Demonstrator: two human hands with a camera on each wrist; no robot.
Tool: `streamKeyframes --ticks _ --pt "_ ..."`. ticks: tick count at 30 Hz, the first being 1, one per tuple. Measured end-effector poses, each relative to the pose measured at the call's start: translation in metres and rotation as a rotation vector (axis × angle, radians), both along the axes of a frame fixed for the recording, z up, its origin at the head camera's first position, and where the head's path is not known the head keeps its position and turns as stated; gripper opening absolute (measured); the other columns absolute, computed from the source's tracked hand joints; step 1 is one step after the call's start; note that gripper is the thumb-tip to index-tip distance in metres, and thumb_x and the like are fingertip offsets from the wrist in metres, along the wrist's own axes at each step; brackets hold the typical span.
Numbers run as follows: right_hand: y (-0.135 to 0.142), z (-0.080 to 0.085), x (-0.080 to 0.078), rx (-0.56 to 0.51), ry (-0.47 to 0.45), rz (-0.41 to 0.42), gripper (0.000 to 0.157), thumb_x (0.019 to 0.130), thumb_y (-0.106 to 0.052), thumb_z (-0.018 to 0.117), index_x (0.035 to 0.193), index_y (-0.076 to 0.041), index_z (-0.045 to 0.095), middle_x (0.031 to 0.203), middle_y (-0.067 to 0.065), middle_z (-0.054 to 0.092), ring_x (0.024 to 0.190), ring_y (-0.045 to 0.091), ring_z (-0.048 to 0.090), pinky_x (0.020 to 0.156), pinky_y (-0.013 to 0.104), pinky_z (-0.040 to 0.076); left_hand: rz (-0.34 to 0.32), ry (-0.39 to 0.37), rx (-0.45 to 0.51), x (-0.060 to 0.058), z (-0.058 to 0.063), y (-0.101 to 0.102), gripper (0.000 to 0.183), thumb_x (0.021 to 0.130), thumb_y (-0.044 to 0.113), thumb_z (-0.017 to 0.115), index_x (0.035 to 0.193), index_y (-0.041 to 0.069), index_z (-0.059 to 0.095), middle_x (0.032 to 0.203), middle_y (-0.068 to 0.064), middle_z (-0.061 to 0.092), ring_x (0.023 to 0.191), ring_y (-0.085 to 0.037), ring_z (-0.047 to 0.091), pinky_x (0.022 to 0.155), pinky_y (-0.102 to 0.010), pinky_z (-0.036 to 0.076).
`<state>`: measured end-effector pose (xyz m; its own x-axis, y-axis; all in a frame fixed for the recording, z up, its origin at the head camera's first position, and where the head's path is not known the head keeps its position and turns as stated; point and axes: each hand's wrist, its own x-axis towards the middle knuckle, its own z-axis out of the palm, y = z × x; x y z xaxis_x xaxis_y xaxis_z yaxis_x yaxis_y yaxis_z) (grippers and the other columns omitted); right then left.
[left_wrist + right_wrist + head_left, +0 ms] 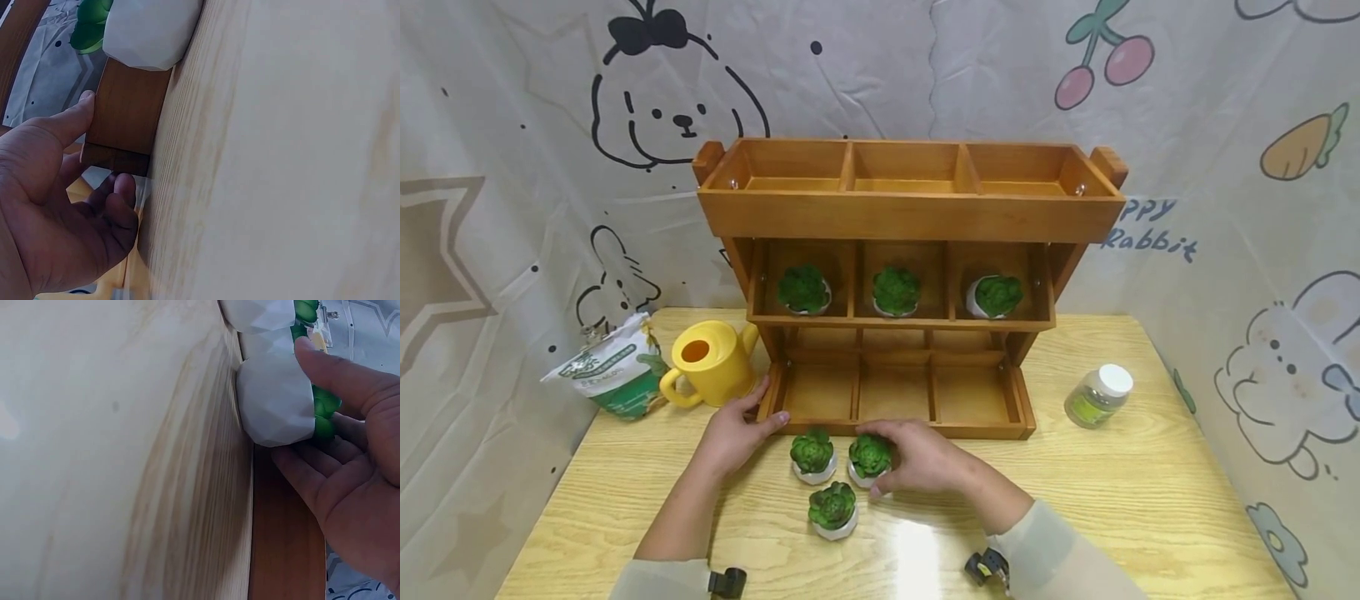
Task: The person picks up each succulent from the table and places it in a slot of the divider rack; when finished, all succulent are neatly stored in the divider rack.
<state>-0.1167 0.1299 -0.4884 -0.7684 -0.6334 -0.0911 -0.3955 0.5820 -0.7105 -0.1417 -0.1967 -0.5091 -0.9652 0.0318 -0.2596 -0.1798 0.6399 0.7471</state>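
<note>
A three-tier wooden plant shelf (910,218) stands at the back of the table. My left hand (730,433) grips the left front corner of its bottom tier, thumb on the front board (128,109). With my right hand (925,457) I hold a small artificial succulent in a white faceted pot (275,403) between thumb and fingers; it stands on the table before the shelf. Beside it are a second potted succulent (812,454) and, nearer me, a third potted succulent (832,507). The middle tier holds one potted succulent (896,291) in each of its three compartments.
A yellow watering can (718,367) stands left of the shelf, close to my left hand. Behind it leans a white and green bag (617,371). At the right is a clear jar with a white lid (1097,396). A printed cloth (880,67) hangs behind.
</note>
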Motion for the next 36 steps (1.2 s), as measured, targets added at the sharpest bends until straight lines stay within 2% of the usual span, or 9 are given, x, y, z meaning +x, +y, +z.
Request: streamKeyframes --ticks 8,20,36 --pt "-0.002 -0.002 0.001 0.012 0.020 -0.017 0.081 0.073 -0.022 0.096 0.145 -0.015 0.060 0.137 -0.001 0.066 0.120 0.014 0.061 0.108 0.036 0.047 -0.004 0.008 0.000 -0.001 0.000 -0.001 0.085 0.095 0.051 0.074 0.164 0.025 0.032 0.164 -0.019 0.035 0.145 -0.048 0.039 0.115 -0.062 0.034" --pt "0.003 -0.003 0.004 -0.013 0.041 -0.028 0.078 0.077 -0.029 0.094 0.145 -0.015 0.060 0.133 -0.003 0.068 0.118 0.014 0.063 0.106 0.038 0.050 -0.008 0.021 -0.004 0.000 0.000 -0.001 0.085 0.095 0.049 0.074 0.164 0.022 0.032 0.164 -0.018 0.035 0.144 -0.048 0.041 0.114 -0.062 0.036" --pt "0.019 0.011 0.007 -0.065 0.008 -0.061 0.075 0.079 -0.022 0.091 0.146 -0.011 0.059 0.134 0.001 0.068 0.119 0.019 0.065 0.105 0.042 0.051 -0.012 0.017 -0.005 0.000 -0.001 -0.001 0.086 0.095 0.052 0.073 0.164 0.023 0.031 0.165 -0.018 0.034 0.144 -0.048 0.040 0.115 -0.063 0.035"
